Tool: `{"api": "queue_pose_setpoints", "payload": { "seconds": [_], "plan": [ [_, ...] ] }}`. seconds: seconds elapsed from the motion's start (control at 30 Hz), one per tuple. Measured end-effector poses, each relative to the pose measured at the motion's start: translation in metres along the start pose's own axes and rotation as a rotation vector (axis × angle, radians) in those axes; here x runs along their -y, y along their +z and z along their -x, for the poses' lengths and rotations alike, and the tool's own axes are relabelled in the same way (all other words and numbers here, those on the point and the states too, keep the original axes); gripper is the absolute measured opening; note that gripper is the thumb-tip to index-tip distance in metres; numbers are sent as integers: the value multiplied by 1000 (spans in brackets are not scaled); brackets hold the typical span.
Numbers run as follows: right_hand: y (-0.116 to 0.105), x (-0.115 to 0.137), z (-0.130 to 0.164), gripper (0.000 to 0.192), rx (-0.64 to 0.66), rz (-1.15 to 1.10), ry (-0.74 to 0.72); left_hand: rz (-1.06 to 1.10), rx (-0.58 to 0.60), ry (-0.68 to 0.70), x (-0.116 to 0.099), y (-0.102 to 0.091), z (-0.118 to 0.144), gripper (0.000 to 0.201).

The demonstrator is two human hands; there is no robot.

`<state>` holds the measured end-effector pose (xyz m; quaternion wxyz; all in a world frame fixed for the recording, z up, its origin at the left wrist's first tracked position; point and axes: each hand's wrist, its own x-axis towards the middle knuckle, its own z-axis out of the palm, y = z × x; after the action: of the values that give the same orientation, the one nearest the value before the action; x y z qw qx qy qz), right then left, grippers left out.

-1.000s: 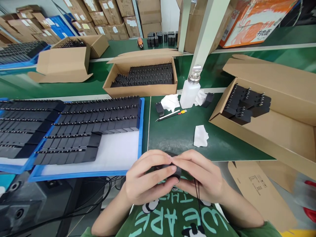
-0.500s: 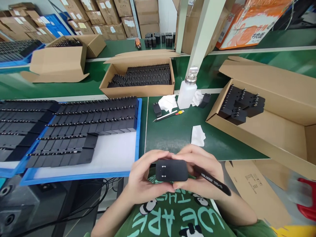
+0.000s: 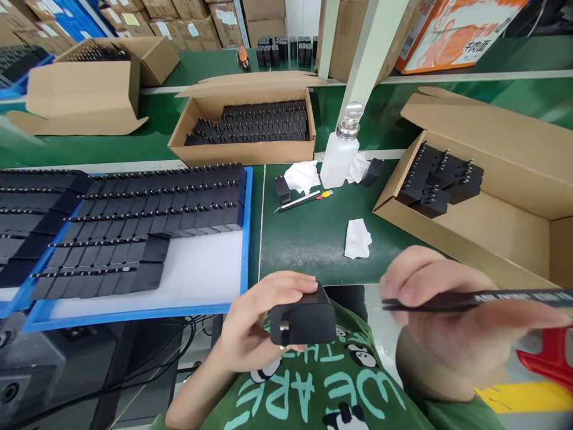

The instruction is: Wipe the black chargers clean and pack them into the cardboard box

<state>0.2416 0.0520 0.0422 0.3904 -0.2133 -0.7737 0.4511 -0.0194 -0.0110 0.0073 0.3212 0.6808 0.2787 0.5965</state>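
Note:
My left hand (image 3: 264, 313) is closed around a black plug-in power adapter (image 3: 308, 316), its metal prongs toward the left and its long side facing up. My right hand (image 3: 443, 310), blurred by motion, grips black tweezers (image 3: 483, 298) with pale lettering along them; their points face left, toward the adapter but apart from it. Ahead of my hands lies a folded white wipe (image 3: 357, 239) on the green mat. To the left, a blue-rimmed tray (image 3: 245, 239) bears rows of similar adapters, with a bare white patch at its front right.
A white pump bottle (image 3: 339, 158) stands beside crumpled wipes (image 3: 302, 177) and a pen-like tool (image 3: 299, 201). Open cartons with adapters stand at the back (image 3: 250, 152) and right (image 3: 514, 203). A pale post (image 3: 369, 60) rises behind the bottle.
My right hand has left the adapter and swung out to the right with the tweezers, which now point left. My left hand still holds the adapter, now tilted to show its side.

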Motion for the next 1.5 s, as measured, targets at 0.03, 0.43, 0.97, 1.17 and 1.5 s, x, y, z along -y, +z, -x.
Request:
{"api": "queue_pose_setpoints", "payload": {
  "seconds": [0.03, 0.43, 0.97, 1.17, 1.5],
  "plan": [
    [5, 3, -4, 45, 9, -36, 31, 83, 6, -45, 2, -1, 0, 46],
    [27, 26, -44, 16, 123, -405, 153, 379, 165, -151, 10, -7, -7, 41],
    [24, 28, -51, 11, 212, -367, 168, 473, 212, -222, 10, -12, 0, 48],
    [24, 28, -52, 9, 222, -355, 165, 456, 215, -229, 10, -15, 0, 50],
    [26, 26, -50, 8, 219, -396, 193, 610, 153, -247, 11, -9, 1, 55]
  ]
}}
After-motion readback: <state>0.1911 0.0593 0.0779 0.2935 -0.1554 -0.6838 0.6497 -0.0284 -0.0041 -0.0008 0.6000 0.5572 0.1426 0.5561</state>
